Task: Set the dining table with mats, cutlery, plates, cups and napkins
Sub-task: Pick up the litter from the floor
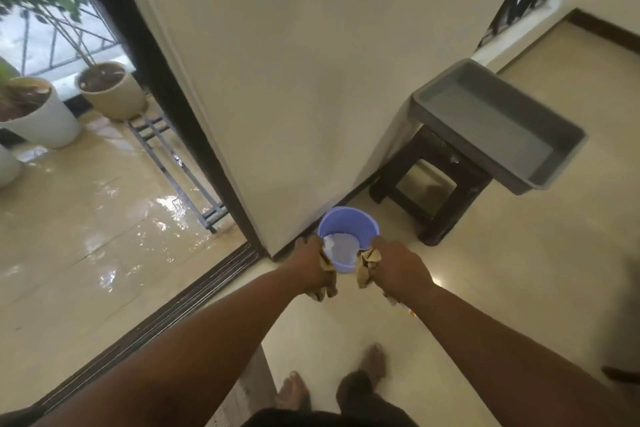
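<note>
A small lilac plastic bin (348, 224) stands on the floor at the foot of a white wall, with pale crumpled paper (341, 246) lying inside it. Both my arms reach down over its near rim. My left hand (311, 262) is closed around a crumpled brown paper napkin (327, 265) at the bin's left edge. My right hand (398, 265) grips another crumpled brown napkin (367, 265) at the bin's right edge. No table, mats, cutlery, plates or cups are in view.
A dark wooden stool (436, 191) stands right of the bin, carrying a grey plastic tub (498, 121). To the left, a sliding-door track (166, 308) borders a wet tiled balcony with potted plants (110, 90). My bare feet (294, 392) stand on the cream floor.
</note>
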